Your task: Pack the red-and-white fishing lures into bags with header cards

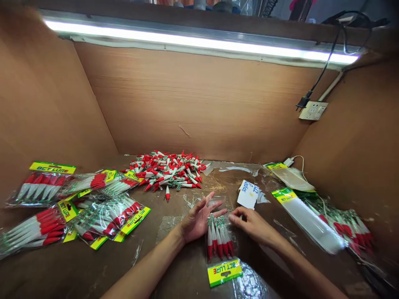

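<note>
A clear plastic bag of red-and-white fishing lures point(220, 238) lies in front of me, its yellow-green "BCT LURE" header point(224, 272) towards me. Several lures sit side by side inside, red tips towards the header and green-and-white ends away from it. My left hand point(199, 218) is open beside the bag's far left corner, palm up, fingers spread behind the bag's far end. On the other side, my right hand point(249, 223) has its thumb and fingers pinched together close to the bag's far right edge. Whether film is between those fingertips, I cannot tell.
Loose lures point(171, 170) are heaped at the back. Filled lure bags point(109, 216) overlap on the left. Flat bags point(308, 218) lie on the right beside more lures point(352, 228). A handwritten white card point(248, 194) stands behind my right hand. A plug point(303, 102) dangles by the socket.
</note>
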Action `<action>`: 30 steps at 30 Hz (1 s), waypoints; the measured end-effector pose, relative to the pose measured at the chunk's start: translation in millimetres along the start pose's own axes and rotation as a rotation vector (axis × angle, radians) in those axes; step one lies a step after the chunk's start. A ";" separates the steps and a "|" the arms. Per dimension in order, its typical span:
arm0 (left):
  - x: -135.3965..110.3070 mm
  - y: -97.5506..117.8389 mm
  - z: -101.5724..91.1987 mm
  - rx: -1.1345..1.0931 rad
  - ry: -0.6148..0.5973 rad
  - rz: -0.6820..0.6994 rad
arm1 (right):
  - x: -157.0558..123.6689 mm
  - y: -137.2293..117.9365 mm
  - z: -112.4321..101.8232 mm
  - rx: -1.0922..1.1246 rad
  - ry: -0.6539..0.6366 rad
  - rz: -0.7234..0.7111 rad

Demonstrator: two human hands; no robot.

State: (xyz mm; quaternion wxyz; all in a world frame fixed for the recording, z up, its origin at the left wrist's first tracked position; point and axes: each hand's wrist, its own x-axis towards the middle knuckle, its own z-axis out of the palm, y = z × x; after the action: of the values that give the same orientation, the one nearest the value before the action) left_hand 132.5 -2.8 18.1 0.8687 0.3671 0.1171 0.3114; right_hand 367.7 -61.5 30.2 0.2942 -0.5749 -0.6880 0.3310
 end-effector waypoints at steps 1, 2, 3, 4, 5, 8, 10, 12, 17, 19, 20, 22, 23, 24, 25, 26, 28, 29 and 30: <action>-0.4 0.3 0.4 -0.012 0.016 0.004 | -3.6 -1.7 8.3 0.057 -0.118 0.020; -0.7 0.7 0.9 -0.025 0.030 0.012 | -5.5 -2.1 15.3 0.121 -0.190 0.036; -0.9 1.4 1.5 -0.040 0.044 0.025 | -5.7 -1.3 20.9 0.190 -0.226 0.046; -1.0 2.0 2.0 -0.054 0.059 0.041 | -4.9 0.7 25.2 0.259 -0.232 0.052; -1.0 2.4 2.4 -0.065 0.075 0.058 | -3.3 3.3 28.2 0.322 -0.214 0.059; -0.4 1.4 2.7 -0.020 0.137 0.060 | 2.1 12.1 30.9 0.454 -0.108 0.091; 0.5 -1.8 2.1 0.122 0.166 0.004 | 4.5 16.4 29.6 0.493 -0.024 0.101; 2.1 -6.4 1.0 0.339 0.216 -0.036 | 5.5 19.0 27.9 0.506 0.035 0.098; 8.5 -15.4 -2.7 0.661 0.394 0.031 | 3.9 19.5 29.5 0.543 0.023 0.061; 10.3 -17.0 -2.5 0.711 0.408 0.068 | 2.5 17.0 31.4 0.555 -0.003 0.033; 10.8 -17.6 -1.7 0.733 0.413 0.086 | 1.7 15.3 32.4 0.555 -0.009 0.019; 10.8 -18.9 1.2 0.760 0.419 0.116 | 0.5 12.0 34.3 0.563 -0.008 0.000; 10.6 -19.6 3.1 0.764 0.420 0.128 | 0.2 11.0 35.5 0.576 -0.013 -0.001; 10.2 -20.4 5.0 0.764 0.421 0.137 | 0.2 10.6 36.9 0.595 -0.020 0.000; 9.9 -21.2 6.8 0.758 0.419 0.143 | 0.5 11.0 38.5 0.617 -0.028 0.002; 9.6 -21.9 8.3 0.748 0.415 0.145 | 1.1 12.1 40.0 0.639 -0.039 0.002; 9.1 -23.1 10.0 0.722 0.402 0.142 | 2.4 15.1 41.5 0.652 -0.065 0.004; 8.9 -23.6 10.3 0.710 0.393 0.138 | 2.7 16.1 40.8 0.635 -0.047 0.002; 8.7 -24.0 10.2 0.701 0.384 0.132 | 2.6 16.2 38.7 0.597 0.002 -0.007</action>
State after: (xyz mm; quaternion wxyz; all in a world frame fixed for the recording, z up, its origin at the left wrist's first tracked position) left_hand 154.6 -16.0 8.5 0.6311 0.5831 0.3525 0.3708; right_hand 346.5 -61.5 -6.1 0.4520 -0.4611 -0.5619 0.5170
